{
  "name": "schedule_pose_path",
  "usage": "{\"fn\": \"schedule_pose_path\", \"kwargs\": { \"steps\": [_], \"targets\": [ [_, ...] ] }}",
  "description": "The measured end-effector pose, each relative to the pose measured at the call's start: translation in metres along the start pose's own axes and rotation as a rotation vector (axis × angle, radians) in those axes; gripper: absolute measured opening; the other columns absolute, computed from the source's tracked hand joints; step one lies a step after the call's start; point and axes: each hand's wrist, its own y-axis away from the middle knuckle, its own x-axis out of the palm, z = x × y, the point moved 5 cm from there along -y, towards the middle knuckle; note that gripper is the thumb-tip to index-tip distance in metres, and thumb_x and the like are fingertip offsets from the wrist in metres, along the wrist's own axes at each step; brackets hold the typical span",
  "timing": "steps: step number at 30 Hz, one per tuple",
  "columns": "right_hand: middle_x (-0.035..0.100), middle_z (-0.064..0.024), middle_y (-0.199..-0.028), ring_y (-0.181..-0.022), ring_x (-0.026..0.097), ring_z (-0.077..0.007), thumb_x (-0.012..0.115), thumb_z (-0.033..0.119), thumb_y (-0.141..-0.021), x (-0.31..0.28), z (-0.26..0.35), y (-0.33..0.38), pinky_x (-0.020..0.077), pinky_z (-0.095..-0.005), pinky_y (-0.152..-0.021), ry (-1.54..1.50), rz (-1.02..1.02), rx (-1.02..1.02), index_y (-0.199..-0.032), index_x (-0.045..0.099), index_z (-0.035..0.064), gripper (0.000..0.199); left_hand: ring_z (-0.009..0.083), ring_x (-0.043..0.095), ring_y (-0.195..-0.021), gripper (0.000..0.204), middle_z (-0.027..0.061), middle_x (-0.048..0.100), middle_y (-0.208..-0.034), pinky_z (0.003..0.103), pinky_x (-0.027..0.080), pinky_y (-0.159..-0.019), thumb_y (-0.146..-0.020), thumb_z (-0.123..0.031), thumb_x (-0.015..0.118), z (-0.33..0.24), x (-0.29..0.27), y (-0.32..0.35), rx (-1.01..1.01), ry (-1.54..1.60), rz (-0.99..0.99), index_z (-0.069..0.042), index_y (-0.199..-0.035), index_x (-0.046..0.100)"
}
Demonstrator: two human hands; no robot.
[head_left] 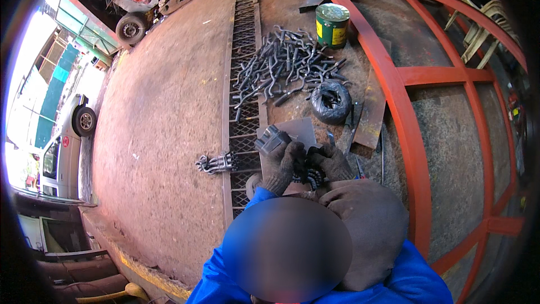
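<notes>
My left hand [279,166], in a dark work glove, is closed around a bundle of dark bent metal rods [272,139]. The rods' blunt ends stick out beyond my fingers, and more curved ends [310,178] show between my two hands. My right hand [333,163], also gloved, is curled at the bundle's right side; what its fingers grip is hidden. Just ahead of my hands lies a flat metal plate [302,129]. A large loose pile of similar bent rods [281,65] lies farther off. To the left, a gathered bundle of rods [216,163] rests by the grating.
Beyond my hands sits a roll wrapped in black plastic [331,103], with a green-and-yellow drum [332,25] behind it. A red steel frame [406,129] stands along the right. A metal floor grating [243,45] runs away on the left. A vehicle [64,155] is at the far left.
</notes>
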Motion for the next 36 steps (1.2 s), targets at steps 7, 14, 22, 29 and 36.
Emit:
{"fn": "schedule_pose_path", "kwargs": {
  "steps": [7, 14, 22, 29, 36],
  "targets": [
    [0.07, -0.0114, -0.098, -0.091, 0.067, -0.0219, 0.074, 0.007, -0.084, 0.016, 0.018, 0.006, 0.0553, -0.0356, -0.082, -0.118, 0.023, 0.052, -0.105, 0.067, 0.0024, 0.023, 0.0155, 0.061, -0.08, 0.029, 0.0078, 0.069, -0.087, 0.032, 0.05, -0.073, -0.098, -0.025, 0.058, 0.001, 0.002, -0.009, 0.035, -0.4, 0.074, 0.0, -0.109, 0.067],
    [0.066, -0.0161, -0.105, -0.092, 0.066, -0.0244, 0.078, 0.006, -0.08, 0.004, 0.002, -0.01, 0.0557, -0.0382, -0.081, 0.036, -0.002, -0.037, -0.128, 0.049, 0.0052, 0.056, 0.0365, 0.063, -0.106, 0.052, 0.0228, 0.067, -0.112, 0.043, 0.046, -0.093, -0.1, -0.043, 0.044, -0.007, 0.005, -0.005, 0.159, -0.505, 0.197, -0.004, -0.132, 0.057],
    [0.066, -0.0141, -0.106, -0.096, 0.064, -0.0215, 0.076, 0.012, -0.085, 0.017, 0.011, -0.006, 0.0534, -0.0348, -0.083, 0.059, 0.121, -0.026, -0.127, 0.051, 0.0058, 0.049, 0.045, 0.062, -0.094, 0.047, 0.0267, 0.066, -0.101, 0.045, 0.047, -0.083, -0.099, -0.045, 0.046, -0.003, 0.004, -0.016, 0.077, -0.873, 0.292, -0.008, -0.122, 0.064],
    [0.066, -0.0078, -0.101, -0.095, 0.063, -0.0184, 0.07, 0.014, -0.091, 0.004, -0.007, -0.017, 0.0517, -0.0331, -0.084, 0.046, 0.082, -0.17, -0.106, 0.059, 0.0057, 0.021, 0.0365, 0.064, -0.096, 0.051, 0.0224, 0.069, -0.101, 0.043, 0.047, -0.084, -0.096, -0.047, 0.052, 0.002, 0.003, -0.021, -0.081, -0.632, 0.112, -0.001, -0.11, 0.067],
    [0.066, -0.0061, -0.097, -0.093, 0.063, -0.0174, 0.069, 0.003, -0.087, 0.001, -0.033, -0.022, 0.0519, -0.0341, -0.085, -0.055, 0.081, -0.189, -0.1, 0.059, 0.0084, 0.017, 0.0305, 0.066, -0.094, 0.037, 0.019, 0.069, -0.104, 0.041, 0.05, -0.08, -0.09, -0.032, 0.068, -0.013, -0.002, -0.014, 0.165, -0.627, -0.18, 0.001, -0.106, 0.067]
  ]
}}
